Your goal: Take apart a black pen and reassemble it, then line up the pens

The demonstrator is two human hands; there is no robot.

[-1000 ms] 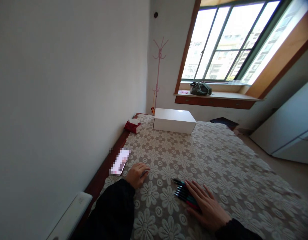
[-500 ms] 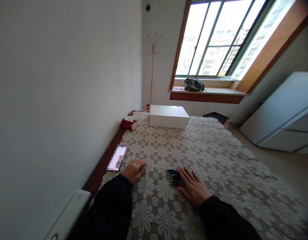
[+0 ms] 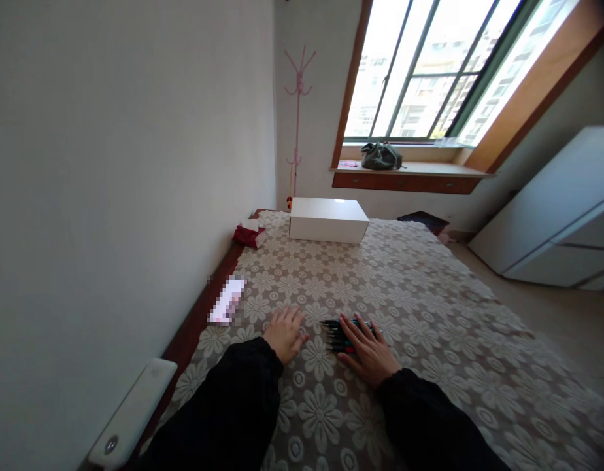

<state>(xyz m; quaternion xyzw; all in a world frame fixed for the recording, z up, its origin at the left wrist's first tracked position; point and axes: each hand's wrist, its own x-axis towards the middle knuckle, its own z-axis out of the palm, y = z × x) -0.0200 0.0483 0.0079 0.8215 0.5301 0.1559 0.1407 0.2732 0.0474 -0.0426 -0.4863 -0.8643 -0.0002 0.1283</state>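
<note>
Several dark pens [image 3: 335,336] lie side by side on the flower-patterned cover [image 3: 321,412], tips pointing left. My right hand [image 3: 369,350] rests flat across them with its fingers spread, hiding their right ends. Just left of the pens, my left hand [image 3: 285,333] is over the cover, palm down with fingers apart and nothing in it. A gap separates it from the pen tips.
A white box [image 3: 328,220] stands at the far end of the cover. Along the left edge lie a phone [image 3: 227,301] with a blurred screen and a red tissue pack [image 3: 250,234]. A white device [image 3: 135,412] sits by the wall at lower left.
My left hand has moved right, closer to the pens, and its fingers have spread. My right hand stays on the pens. The view has tilted slightly downward.
</note>
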